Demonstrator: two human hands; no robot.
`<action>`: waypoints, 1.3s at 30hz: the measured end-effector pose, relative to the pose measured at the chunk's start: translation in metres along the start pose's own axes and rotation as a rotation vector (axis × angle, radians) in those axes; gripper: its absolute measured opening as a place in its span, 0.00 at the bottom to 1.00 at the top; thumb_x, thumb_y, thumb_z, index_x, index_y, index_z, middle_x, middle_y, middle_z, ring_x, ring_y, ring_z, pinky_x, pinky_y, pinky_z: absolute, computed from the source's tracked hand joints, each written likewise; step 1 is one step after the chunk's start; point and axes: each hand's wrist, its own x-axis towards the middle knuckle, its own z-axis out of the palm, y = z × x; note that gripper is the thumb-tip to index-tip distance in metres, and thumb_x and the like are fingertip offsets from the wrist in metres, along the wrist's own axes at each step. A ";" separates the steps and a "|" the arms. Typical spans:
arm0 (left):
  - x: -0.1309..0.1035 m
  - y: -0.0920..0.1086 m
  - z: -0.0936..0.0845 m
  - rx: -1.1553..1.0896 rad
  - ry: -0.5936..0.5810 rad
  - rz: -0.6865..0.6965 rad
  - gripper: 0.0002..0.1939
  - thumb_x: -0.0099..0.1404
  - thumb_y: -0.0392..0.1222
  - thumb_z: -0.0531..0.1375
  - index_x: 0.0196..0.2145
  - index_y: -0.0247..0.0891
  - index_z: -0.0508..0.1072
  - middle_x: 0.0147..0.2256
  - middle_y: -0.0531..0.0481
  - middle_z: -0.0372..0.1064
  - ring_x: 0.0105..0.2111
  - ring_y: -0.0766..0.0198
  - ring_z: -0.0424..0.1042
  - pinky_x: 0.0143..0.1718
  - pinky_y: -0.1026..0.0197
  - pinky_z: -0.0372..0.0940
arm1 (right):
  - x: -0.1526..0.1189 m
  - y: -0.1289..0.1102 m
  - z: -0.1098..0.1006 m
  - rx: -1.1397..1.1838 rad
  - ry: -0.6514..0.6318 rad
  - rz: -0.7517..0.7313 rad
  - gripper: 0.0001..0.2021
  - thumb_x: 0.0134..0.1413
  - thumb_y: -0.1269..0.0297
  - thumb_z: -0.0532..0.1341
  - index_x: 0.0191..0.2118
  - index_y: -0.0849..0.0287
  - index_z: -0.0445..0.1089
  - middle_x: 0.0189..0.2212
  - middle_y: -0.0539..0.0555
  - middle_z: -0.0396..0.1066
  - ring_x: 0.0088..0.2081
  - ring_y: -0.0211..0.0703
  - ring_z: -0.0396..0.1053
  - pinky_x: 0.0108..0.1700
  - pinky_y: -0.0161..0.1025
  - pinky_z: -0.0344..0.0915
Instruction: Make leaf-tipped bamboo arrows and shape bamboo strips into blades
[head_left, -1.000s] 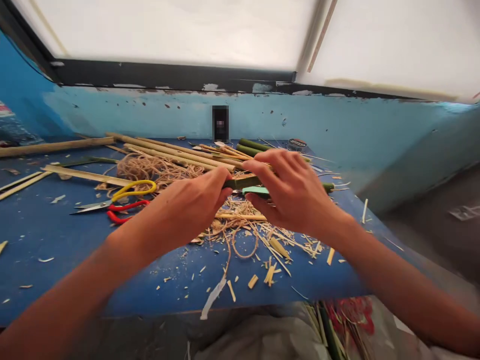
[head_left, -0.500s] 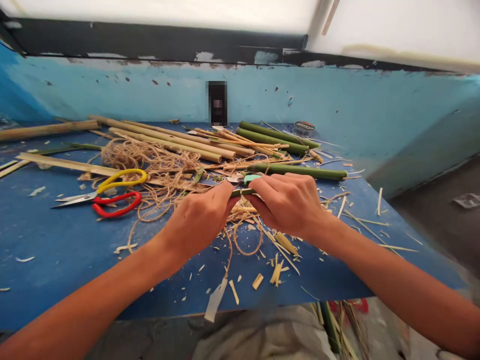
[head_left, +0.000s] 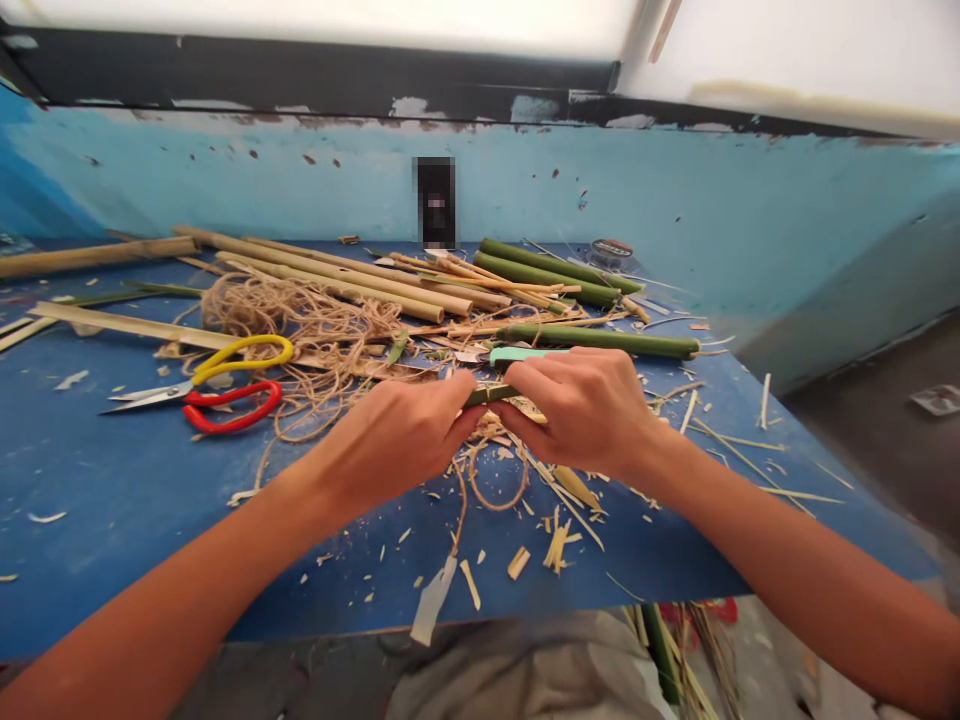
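Both hands are closed on a short green bamboo strip [head_left: 489, 395], thumbs and fingers pinching it from either side. My left hand [head_left: 401, 425] grips its left end and my right hand [head_left: 589, 408] its right end; only a short middle stretch with a pale joint shows between them. Just behind my right hand is a knife with a teal handle [head_left: 525, 354], its blade pointing left and its far end partly covered by my fingers. Under and beyond the hands lie a tangle of twine [head_left: 300, 320] and scattered bamboo shavings [head_left: 559, 545].
On the blue table [head_left: 142, 510], scissors [head_left: 202, 385] with yellow and red handles lie at the left. Dry bamboo poles [head_left: 337, 285] and green bamboo pieces [head_left: 600, 340] lie toward the wall. A round clear container [head_left: 611, 252] stands at the back right.
Both hands have shifted slightly and the strip between them sits a little lower and tilted. More of the teal handle now shows behind my right hand.
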 end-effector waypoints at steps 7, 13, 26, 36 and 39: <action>-0.003 -0.002 -0.010 -0.287 -0.336 -0.120 0.13 0.75 0.49 0.50 0.38 0.40 0.66 0.25 0.53 0.68 0.24 0.64 0.67 0.25 0.61 0.50 | 0.000 0.005 -0.010 0.176 -0.207 -0.039 0.16 0.62 0.52 0.57 0.28 0.57 0.64 0.19 0.46 0.65 0.21 0.36 0.50 0.27 0.39 0.36; 0.001 -0.007 -0.020 -0.603 -0.463 -0.053 0.13 0.75 0.46 0.52 0.33 0.38 0.65 0.23 0.57 0.61 0.21 0.71 0.58 0.24 0.64 0.50 | 0.004 0.002 -0.021 0.341 -0.400 0.006 0.15 0.61 0.53 0.57 0.27 0.57 0.61 0.18 0.45 0.61 0.22 0.34 0.46 0.29 0.39 0.38; 0.006 -0.012 -0.013 -0.955 -0.605 -0.052 0.14 0.75 0.47 0.51 0.38 0.34 0.69 0.28 0.56 0.57 0.26 0.71 0.55 0.25 0.66 0.54 | 0.004 0.013 -0.011 0.712 -0.526 -0.021 0.17 0.62 0.56 0.57 0.25 0.58 0.58 0.17 0.43 0.52 0.22 0.32 0.47 0.28 0.37 0.42; 0.006 0.012 0.002 -0.468 -0.179 -0.386 0.12 0.73 0.42 0.54 0.30 0.38 0.65 0.23 0.55 0.63 0.22 0.68 0.58 0.25 0.62 0.50 | 0.005 -0.018 -0.011 -0.037 -0.308 0.244 0.16 0.63 0.54 0.55 0.30 0.59 0.68 0.21 0.56 0.72 0.20 0.40 0.58 0.29 0.41 0.37; 0.003 0.025 0.011 -0.405 -0.049 -0.466 0.08 0.74 0.40 0.52 0.35 0.39 0.65 0.25 0.54 0.65 0.24 0.65 0.62 0.26 0.62 0.52 | 0.003 -0.029 -0.006 -0.146 -0.194 0.280 0.14 0.64 0.57 0.54 0.31 0.60 0.69 0.22 0.56 0.73 0.19 0.41 0.61 0.28 0.41 0.36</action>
